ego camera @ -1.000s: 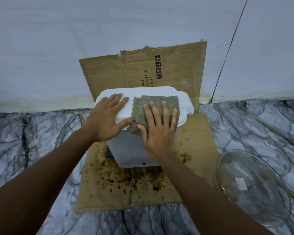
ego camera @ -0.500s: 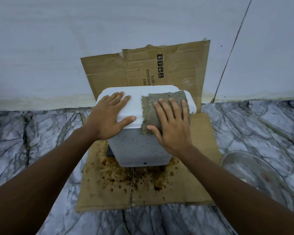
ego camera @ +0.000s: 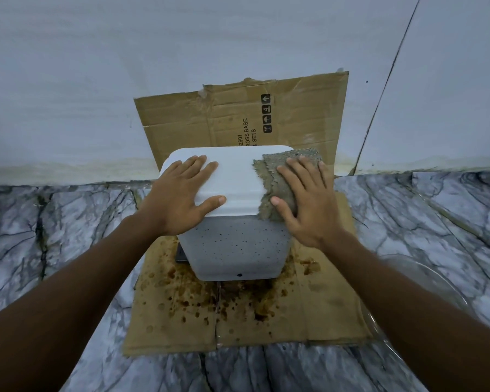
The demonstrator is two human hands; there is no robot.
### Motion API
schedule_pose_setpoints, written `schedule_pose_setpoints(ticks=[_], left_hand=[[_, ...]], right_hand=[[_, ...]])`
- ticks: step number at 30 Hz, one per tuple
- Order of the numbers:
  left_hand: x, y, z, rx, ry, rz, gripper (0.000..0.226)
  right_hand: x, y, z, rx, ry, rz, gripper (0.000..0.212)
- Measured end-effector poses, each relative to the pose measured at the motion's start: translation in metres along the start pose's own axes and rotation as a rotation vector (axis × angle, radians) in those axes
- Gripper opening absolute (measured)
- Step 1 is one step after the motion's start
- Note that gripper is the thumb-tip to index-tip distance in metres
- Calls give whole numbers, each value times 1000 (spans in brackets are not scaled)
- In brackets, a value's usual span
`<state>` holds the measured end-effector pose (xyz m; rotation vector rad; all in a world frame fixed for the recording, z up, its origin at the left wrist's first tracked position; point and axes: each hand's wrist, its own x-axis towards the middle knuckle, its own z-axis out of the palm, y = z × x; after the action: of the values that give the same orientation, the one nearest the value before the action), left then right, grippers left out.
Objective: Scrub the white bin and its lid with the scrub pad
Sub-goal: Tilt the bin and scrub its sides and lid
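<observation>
Scrub pad slid to lid rt edge under flat, open R hand; L hand, fingers spread & holding nothing, braces white bin vs sliding.

Single head-worn wide-angle view, facing forward-down, close above white bin.

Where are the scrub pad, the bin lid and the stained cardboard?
scrub pad (ego camera: 266,174): head view, its uncovered left edge.
bin lid (ego camera: 235,175): head view, bare middle of top.
stained cardboard (ego camera: 176,306): head view, spotted floor sheet.
</observation>
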<state>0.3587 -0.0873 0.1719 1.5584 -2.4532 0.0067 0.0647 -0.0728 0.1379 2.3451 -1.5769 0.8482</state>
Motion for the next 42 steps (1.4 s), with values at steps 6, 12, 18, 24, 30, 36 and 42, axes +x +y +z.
schedule_pose_setpoints(ticks=[6,12,18,24,30,36,42], left_hand=[[0,1,0,-7,8,3,87],[3,4,-4,-12,1,-4,87],[0,1,-4,-11,-8,1,86],[0,6,-11,-116,-31,-22,98],[4,2,-35,-476,-43,-121,95],[17,47,-29,-322,87,-53,74],[23,96,7,-13,21,145,77]], right_hand=[[4,-50,11,-176,-20,-84,63],[10,23,-6,92,-72,-188,68],[8,-5,1,137,43,134,59],[11,-76,11,-119,-114,37,60],[27,-95,9,11,-199,-53,67],[12,-7,-30,229,-214,-21,110],[11,50,-37,314,-451,-44,124]])
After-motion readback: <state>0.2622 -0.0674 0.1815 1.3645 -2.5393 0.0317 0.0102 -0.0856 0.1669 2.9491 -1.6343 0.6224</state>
